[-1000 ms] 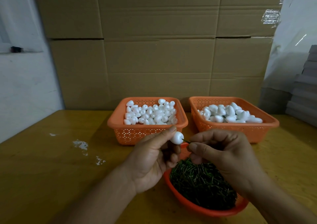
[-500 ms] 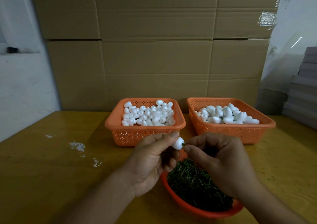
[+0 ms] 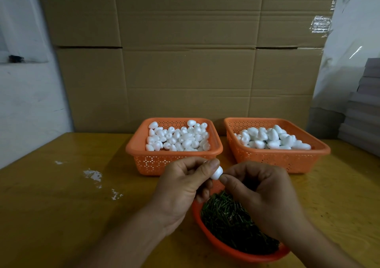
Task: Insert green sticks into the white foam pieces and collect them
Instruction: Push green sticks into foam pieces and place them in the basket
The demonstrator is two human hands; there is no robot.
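Your left hand pinches one white foam piece between thumb tip and curled fingers, holding it above the near rim of the orange bowl. Your right hand has its fingers curled, thumb and forefinger tips pressed together right against the lower right side of that foam piece. Whether a green stick sits between those fingertips cannot be told; none shows there.

The orange bowl lies on the wooden table directly under your hands and carries a dense heap of green sticks. Your right wrist covers part of its right side.

Behind the hands, two orange perforated baskets stand side by side on the table, close but apart. The left basket is filled with small white foam pieces. The right basket holds larger foam pieces, heaped toward its middle.

White flecks lie scattered on the table left of the hands. Cardboard boxes form the backdrop behind the baskets. A stack of grey sheets stands at the far right edge.
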